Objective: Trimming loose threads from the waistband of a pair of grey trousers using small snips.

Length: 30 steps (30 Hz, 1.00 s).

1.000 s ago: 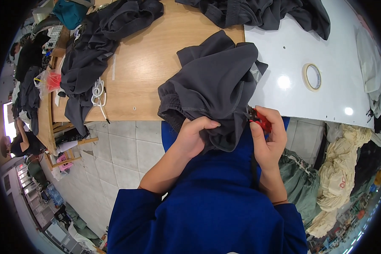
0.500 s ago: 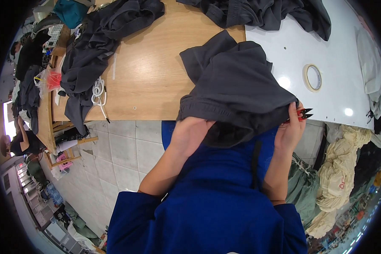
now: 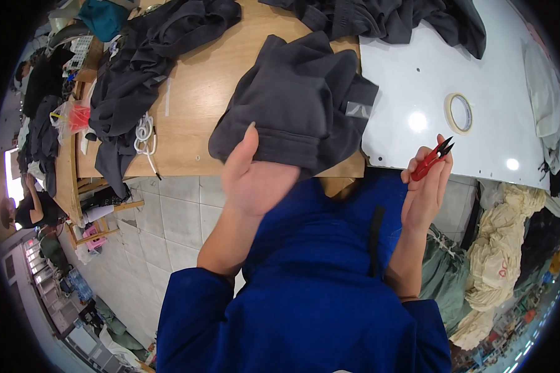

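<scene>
A dark grey garment (image 3: 286, 93) with a gathered waistband lies bunched over the table's front edge. My left hand (image 3: 255, 180) grips its near band, thumb on top and the other fingers hidden beneath the cloth. On the garment's right side a small pale, shiny patch (image 3: 359, 110) shows. My right hand (image 3: 424, 193) is apart from the cloth, at the right, closed round red thread snips (image 3: 426, 168). The snips' dark blades point up and away, slightly spread.
A tape roll (image 3: 459, 114) lies on the white tabletop (image 3: 410, 81) at right. More dark garments (image 3: 137, 68) lie on the wooden table (image 3: 199, 93) at left, others (image 3: 386, 22) at the back. White cord (image 3: 144, 137) hangs near the front edge. Cream cloth (image 3: 498, 248) is heaped at right.
My left hand has carried the garment leftward and away onto the table. My right hand has let go of its edge, and the snips have turned upward.
</scene>
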Each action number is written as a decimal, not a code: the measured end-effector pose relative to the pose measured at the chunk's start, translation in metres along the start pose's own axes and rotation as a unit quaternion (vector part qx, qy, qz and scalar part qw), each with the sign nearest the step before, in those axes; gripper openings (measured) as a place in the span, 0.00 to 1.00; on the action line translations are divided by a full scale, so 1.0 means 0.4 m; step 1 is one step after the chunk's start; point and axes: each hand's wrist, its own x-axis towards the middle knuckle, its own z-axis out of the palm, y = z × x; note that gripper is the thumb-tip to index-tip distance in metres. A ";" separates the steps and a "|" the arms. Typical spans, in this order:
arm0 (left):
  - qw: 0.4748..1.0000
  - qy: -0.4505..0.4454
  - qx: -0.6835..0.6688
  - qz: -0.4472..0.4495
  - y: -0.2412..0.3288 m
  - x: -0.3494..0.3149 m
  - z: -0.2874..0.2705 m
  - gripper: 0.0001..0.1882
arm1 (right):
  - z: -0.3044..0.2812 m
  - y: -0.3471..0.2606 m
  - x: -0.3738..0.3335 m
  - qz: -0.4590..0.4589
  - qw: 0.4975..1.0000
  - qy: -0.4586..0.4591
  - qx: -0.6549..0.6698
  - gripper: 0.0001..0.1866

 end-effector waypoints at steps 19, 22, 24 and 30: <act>0.987 0.008 -0.094 -0.127 -0.132 -0.032 0.045 0.39 | 0.085 -0.012 -0.067 -0.290 0.869 -0.200 -0.348 0.19; 0.986 -0.004 -0.092 -0.136 -0.137 -0.037 0.044 0.38 | 0.087 -0.016 -0.067 -0.317 0.850 -0.189 -0.376 0.18; 0.987 -0.010 -0.085 -0.137 -0.140 -0.038 0.044 0.38 | 0.087 -0.015 -0.067 -0.322 0.848 -0.183 -0.379 0.18; 0.986 -0.006 -0.082 -0.143 -0.140 -0.041 0.046 0.38 | 0.087 -0.026 -0.066 -0.334 0.837 -0.182 -0.394 0.18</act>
